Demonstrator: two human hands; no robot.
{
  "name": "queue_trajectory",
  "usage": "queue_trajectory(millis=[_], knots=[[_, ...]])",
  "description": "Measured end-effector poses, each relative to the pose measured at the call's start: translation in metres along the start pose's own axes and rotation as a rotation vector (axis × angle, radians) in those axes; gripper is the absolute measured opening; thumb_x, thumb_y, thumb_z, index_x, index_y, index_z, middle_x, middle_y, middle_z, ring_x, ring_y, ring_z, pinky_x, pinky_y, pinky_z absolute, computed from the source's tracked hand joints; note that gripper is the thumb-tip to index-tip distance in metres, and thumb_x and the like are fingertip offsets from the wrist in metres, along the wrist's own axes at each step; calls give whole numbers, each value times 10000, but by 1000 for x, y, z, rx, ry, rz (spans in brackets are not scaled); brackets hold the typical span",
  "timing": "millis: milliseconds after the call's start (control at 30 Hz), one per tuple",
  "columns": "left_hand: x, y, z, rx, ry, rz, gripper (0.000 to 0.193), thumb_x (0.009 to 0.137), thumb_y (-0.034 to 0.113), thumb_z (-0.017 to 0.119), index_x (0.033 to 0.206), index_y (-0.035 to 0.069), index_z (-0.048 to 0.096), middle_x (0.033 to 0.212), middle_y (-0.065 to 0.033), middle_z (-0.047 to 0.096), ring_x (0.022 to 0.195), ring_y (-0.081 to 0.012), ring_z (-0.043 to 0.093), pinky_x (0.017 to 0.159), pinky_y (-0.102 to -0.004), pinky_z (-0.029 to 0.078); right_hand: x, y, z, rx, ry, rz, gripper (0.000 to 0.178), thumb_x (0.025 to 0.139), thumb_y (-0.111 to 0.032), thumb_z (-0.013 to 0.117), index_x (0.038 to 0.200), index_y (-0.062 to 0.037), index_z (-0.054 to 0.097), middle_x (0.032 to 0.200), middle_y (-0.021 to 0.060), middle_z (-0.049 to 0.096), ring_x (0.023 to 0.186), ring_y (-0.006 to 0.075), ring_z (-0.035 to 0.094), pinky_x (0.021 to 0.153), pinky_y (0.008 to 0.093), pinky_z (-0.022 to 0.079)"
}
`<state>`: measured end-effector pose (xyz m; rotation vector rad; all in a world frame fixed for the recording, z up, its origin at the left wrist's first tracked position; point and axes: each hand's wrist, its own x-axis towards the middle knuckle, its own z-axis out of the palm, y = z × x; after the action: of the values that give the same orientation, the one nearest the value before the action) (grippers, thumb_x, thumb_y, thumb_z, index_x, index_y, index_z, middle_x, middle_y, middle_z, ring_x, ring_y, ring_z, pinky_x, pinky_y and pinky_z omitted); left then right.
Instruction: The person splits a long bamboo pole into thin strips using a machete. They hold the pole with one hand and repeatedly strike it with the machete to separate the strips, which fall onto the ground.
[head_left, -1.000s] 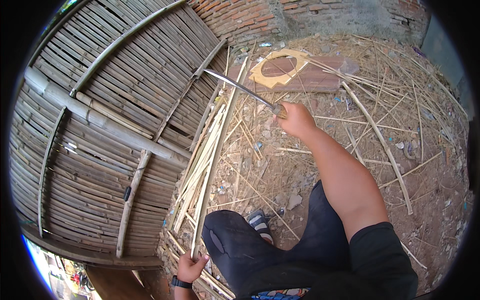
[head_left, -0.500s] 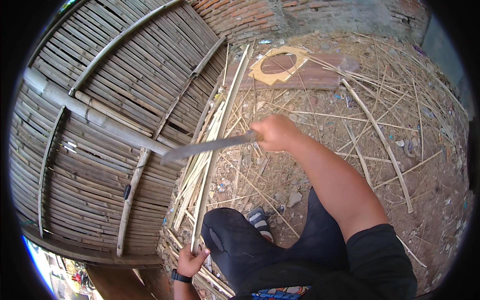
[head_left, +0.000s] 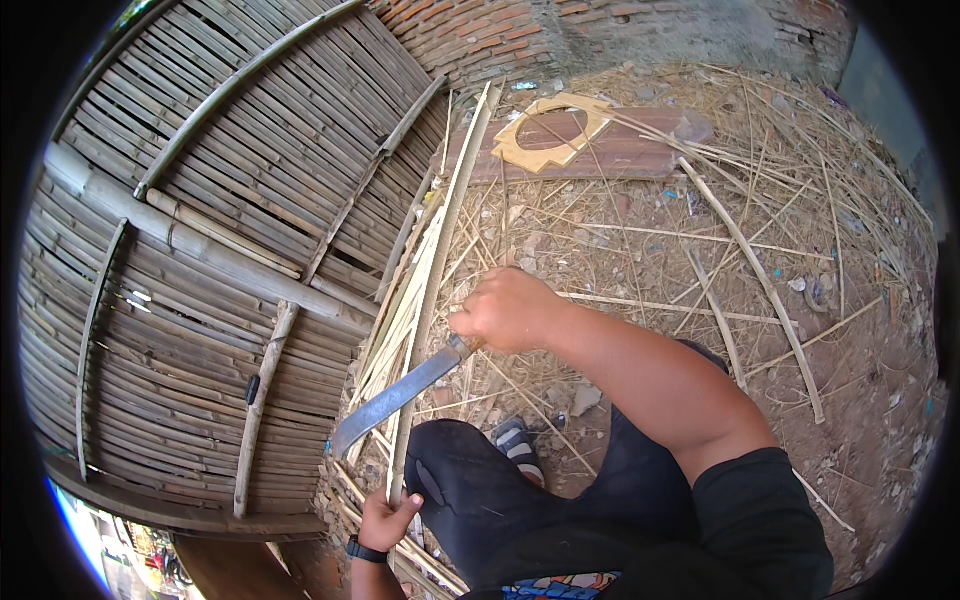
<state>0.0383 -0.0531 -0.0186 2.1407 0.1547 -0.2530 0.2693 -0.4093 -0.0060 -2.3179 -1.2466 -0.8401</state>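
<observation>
My right hand [head_left: 508,310] is closed round the handle of a machete [head_left: 400,392], whose curved blade points left and toward me. The blade crosses over a long split bamboo strip [head_left: 448,225]; whether it touches the strip I cannot tell. Beside my left knee, my left hand [head_left: 386,522] grips the near end of that strip, thumb on top. The strip runs away from me toward the brick wall. Several pale, thinner bamboo strips [head_left: 415,275] lie along its left side.
A slatted bamboo wall [head_left: 200,350] stands close on the left. Ahead, a yellowish board with a round hole [head_left: 540,158] rests on a brown panel [head_left: 640,150] before the brick wall [head_left: 480,40]. Loose bamboo sticks [head_left: 760,270] and debris litter the ground at right.
My right hand has come down, nearer and to the left, bringing the machete blade lower over the bamboo strip. My left hand keeps its hold in almost the same place.
</observation>
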Motion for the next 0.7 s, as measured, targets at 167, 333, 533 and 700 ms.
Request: queue_trajectory(millis=[167, 333, 533, 700], knots=[[-10, -5, -5, -6, -1, 1, 300, 901, 189, 786, 755, 79, 548, 668, 84, 491, 617, -28, 398, 546, -222, 334, -16, 41, -10, 167, -11, 371, 98, 781, -177, 727, 800, -139, 638, 686, 70, 653, 718, 282, 687, 688, 434, 539], [-16, -5, 0, 6, 55, -3, 298, 896, 198, 793, 763, 90, 550, 655, 87, 481, 593, -25, 384, 529, -218, 320, -33, 70, -30, 65, 135, 877, 172, 793, -207, 736, 888, -108, 633, 736, 126, 659, 784, 338, 694, 703, 483, 549], [15, -1, 8, -1, -26, 32, 300, 908, 199, 778, 764, 95, 537, 652, 92, 454, 603, -21, 370, 533, -221, 312, -22, 47, -24, 66, 55, 450, 165, 764, -186, 739, 880, -114, 648, 737, 106, 661, 765, 323, 689, 703, 474, 537], [71, 34, -13, 161, -4, 196, 311, 909, 303, 773, 865, 27, 634, 680, 76, 504, 629, -41, 417, 554, -236, 357, -10, 38, -39, -29, 62, 303, 92, 779, -175, 727, 829, -150, 653, 715, 56, 659, 727, 263, 687, 698, 434, 535]])
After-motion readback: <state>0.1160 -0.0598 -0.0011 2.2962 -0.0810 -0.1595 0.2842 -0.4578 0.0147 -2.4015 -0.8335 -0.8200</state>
